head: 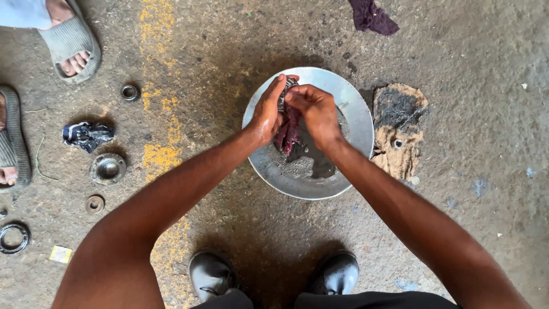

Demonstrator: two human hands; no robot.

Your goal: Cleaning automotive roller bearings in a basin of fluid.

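Foreground: two black leather shoes (274,274) on oil-stained concrete floor (486,229) | round shiny metal basin (354,109) holding dark liquid | left hand (267,111) and right hand (317,111) both closed on ribbed metal bearing (286,91) and maroon cloth rag (287,133) above the basin | cleaning seemingly mid-course; domed hub cap (107,167), small ring (130,92) lie apart, left.

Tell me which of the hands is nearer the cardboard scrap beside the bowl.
Right. The right hand is over the bowl on the side toward the cardboard scrap; the left hand is over the bowl's far side.
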